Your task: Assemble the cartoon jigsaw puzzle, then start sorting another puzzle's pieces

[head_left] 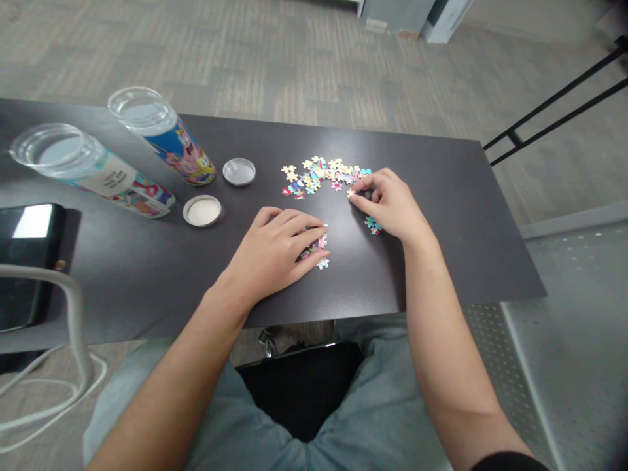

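Note:
Loose jigsaw puzzle pieces (324,171) lie in an arc on the dark table, some cream side up and others showing bright colours. My right hand (390,201) is at the arc's right end, thumb and forefinger closed on one cream puzzle piece (350,193). Partly covered by that hand's edge is a small teal group of pieces (373,226). Lower and to the left, my left hand (277,252) rests with fingers apart over a joined patch of puzzle pieces (322,242). Its fingers hide much of this patch.
Two clear cylindrical containers with printed wraps, one blue (179,147) and one pale (115,180), stand at the left. Beside them lie two round lids (239,172). A black device (29,261) and a thick white cable (76,314) are at the far left.

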Demonstrator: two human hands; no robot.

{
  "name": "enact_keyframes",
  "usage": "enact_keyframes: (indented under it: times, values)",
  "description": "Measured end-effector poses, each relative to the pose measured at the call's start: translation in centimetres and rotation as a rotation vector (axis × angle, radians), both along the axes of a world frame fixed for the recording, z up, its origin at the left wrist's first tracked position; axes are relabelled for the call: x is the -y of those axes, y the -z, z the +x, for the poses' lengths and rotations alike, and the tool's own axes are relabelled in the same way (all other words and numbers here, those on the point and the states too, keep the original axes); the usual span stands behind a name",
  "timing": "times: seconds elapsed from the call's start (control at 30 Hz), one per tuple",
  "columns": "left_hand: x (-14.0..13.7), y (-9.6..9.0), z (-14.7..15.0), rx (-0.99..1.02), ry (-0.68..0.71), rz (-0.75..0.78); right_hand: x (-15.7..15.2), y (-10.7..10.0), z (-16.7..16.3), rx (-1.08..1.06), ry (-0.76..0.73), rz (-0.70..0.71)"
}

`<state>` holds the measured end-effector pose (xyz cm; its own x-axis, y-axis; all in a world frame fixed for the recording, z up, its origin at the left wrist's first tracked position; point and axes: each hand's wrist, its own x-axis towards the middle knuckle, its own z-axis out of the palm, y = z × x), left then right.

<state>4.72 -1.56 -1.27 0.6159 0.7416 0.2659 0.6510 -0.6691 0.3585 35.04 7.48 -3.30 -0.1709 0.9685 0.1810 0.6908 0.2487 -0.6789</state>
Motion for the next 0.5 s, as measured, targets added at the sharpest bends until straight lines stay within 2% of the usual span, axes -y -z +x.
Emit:
enact_keyframes:
  times: [0.17,0.33,0.5]
  values:
    - [0.1,0.0,0.2,-0.031,-0.062,-0.027,0.3,-0.3,0.0,-0.041,-0.032,-0.045]
    - [0.2,-0.1,0.3,-0.071,-0.060,-0.029,0.7,-1.0,-0.3,-0.134,-0.142,-0.168]
    - [0.2,0.1,0.2,-0.070,-0.055,-0.015,1.4,-2.4,1.1,-0.071,-0.285,-0.082]
